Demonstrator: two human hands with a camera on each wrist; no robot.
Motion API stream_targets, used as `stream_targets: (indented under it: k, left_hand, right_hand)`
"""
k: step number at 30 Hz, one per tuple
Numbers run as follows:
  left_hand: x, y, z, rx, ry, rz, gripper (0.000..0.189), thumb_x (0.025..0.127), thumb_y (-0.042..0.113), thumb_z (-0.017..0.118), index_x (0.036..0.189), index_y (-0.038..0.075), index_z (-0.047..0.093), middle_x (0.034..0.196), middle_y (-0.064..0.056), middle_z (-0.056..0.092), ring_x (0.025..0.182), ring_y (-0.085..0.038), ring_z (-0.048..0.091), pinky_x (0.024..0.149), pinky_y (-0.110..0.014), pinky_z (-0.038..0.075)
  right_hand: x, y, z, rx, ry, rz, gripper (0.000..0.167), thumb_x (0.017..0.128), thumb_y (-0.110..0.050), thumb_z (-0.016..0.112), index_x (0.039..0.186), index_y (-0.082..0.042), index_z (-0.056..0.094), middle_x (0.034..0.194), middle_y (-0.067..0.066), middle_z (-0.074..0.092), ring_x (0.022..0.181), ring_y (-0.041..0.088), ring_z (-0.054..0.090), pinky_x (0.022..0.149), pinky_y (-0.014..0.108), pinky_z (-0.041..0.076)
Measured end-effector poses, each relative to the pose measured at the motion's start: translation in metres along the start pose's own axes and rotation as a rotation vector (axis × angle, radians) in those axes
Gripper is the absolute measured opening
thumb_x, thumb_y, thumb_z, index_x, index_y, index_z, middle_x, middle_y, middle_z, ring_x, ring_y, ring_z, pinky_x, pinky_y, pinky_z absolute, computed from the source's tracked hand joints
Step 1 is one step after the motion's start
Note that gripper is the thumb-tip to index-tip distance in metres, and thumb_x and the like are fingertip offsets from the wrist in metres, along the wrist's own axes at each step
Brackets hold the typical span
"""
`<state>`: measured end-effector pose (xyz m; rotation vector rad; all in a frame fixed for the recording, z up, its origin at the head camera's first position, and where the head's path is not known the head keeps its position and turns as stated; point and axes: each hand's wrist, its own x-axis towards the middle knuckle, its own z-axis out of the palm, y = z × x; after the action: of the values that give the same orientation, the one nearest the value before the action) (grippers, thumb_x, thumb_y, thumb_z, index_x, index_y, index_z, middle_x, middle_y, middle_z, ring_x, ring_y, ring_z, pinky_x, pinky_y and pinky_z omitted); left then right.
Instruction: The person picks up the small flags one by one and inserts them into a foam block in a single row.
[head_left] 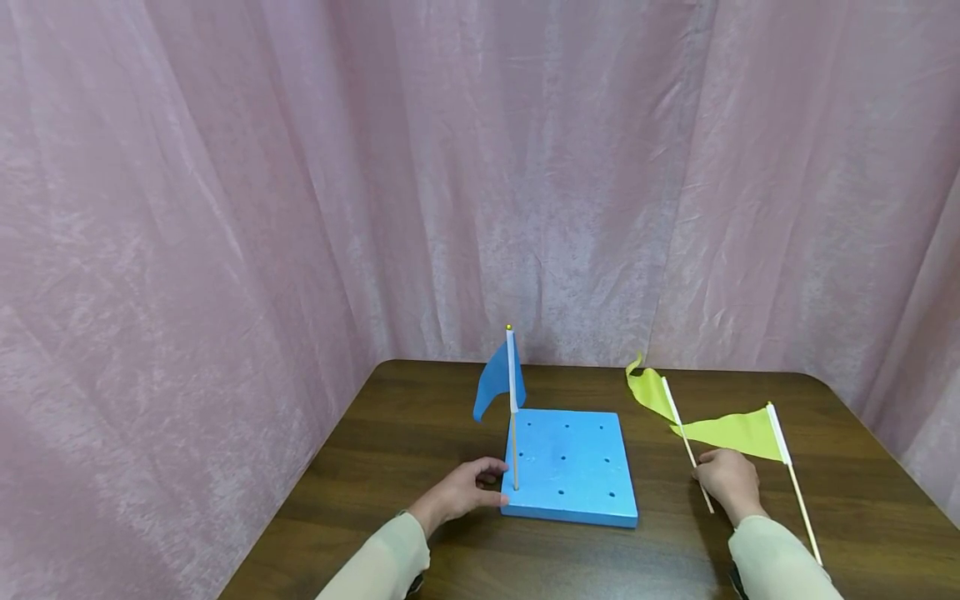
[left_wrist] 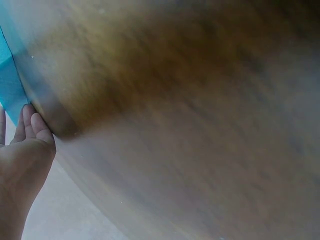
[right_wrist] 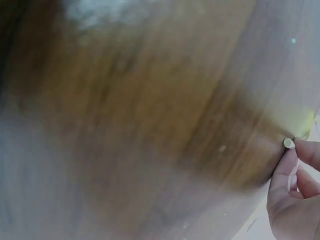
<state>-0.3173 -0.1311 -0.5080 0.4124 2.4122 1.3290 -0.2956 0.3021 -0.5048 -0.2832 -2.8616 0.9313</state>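
A light blue board (head_left: 573, 467) with rows of small holes lies on the table. In its near-left hole a blue pennant flag (head_left: 495, 379) stands upright on a wooden stick. My left hand (head_left: 461, 493) is at the board's left side, thumb by the near corner and fingers along the edge; the left wrist view shows its fingers extended to the blue side (left_wrist: 12, 85). My right hand (head_left: 729, 482) pinches the stick of a yellow-green flag (head_left: 651, 392) between thumb and fingers. The end of that stick (right_wrist: 288, 143) pokes out of the pinch in the right wrist view.
A second yellow-green flag (head_left: 738, 433) lies right of my right hand, its cloth tip reaching the held flag's stick. Brown wooden table (head_left: 420, 417) has rounded back corners. Pink curtains (head_left: 525, 183) hang behind it and at both sides.
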Motion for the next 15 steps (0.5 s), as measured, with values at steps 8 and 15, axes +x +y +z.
stream_targets:
  k: [8,15]
  left_hand:
    - [0.0009,0.0003,-0.0004,0.006,-0.005,-0.006,0.049,0.085,0.025,0.080,0.130,0.017,0.061,0.130,-0.005,0.057,0.119,-0.029,0.051,0.101,-0.051,0.042]
    - [0.0005,-0.0006,0.0002,0.000,-0.009,0.005,0.049,0.085,0.022,0.080,0.130,0.015,0.061,0.131,-0.006,0.056,0.119,-0.030,0.051,0.100,-0.052,0.043]
  right_hand:
    - [-0.0005,0.0019,0.0019,0.043,0.010,0.012,0.029,0.085,-0.009,0.063,0.104,0.012,0.070,0.106,0.031,0.067,0.103,0.056,0.054,0.083,0.057,0.042]
    - [0.0004,0.0049,0.0023,0.062,-0.013,-0.007,0.033,0.087,-0.013,0.062,0.106,0.013,0.069,0.107,0.031,0.067,0.103,0.054,0.055,0.083,0.055,0.044]
